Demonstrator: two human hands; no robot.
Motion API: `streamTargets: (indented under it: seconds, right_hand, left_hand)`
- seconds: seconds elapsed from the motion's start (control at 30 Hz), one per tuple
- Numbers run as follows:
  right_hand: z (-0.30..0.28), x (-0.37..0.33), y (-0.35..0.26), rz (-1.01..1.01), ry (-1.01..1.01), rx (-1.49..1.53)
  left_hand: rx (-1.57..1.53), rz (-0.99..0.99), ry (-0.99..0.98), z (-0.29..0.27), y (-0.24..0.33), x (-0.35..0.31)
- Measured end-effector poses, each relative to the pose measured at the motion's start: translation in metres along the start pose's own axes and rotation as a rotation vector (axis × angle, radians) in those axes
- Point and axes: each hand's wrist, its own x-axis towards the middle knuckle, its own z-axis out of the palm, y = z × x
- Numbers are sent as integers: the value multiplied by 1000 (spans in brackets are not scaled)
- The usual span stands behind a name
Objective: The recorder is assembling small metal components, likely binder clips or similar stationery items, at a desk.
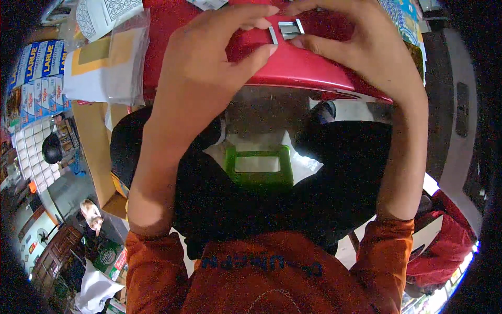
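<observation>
The left hand [206,60] bends its thumb and fingertips about a narrow grey strip [273,36], thumb at the near end; whether they grip it, I cannot tell. The right hand [366,49] curves thumb and forefinger around a small grey tray-like piece [290,30] with a raised edge, its thumb tip at the piece's near side; again, a firm grasp cannot be told. Strip and piece sit just beside each other at 12 o'clock, over the glossy red tabletop [293,68].

At 10 o'clock on the tabletop lies a clear-wrapped white-and-yellow packet [104,65], with a black-patterned white sheet [109,17] just beyond; blue beverage cartons [42,63] are stacked farther out. A cardboard box [88,152] stands at 9, a white-and-tan cat [92,214] at 8. Near the dial's centre, between the knees, shows a green frame [261,180] with a rectangular opening.
</observation>
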Motion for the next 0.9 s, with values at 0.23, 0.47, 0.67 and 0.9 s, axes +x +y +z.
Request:
streamTargets:
  seconds: [0.23,0.47,0.67,0.9]
  right_hand:
    - [3,2,7,-13,-8,72]
    - [6,-1,15,-135,56,144]
    - [16,6,30,-100,53,79]
    - [2,-3,9,-159,65,146]
  left_hand:
    - [-53,-105,-1,2,2,3]
    - [-53,-78,10,5,0,4]
    - [-68,-110,3,5,3,6]
    - [-36,-184,-16,5,11,7]
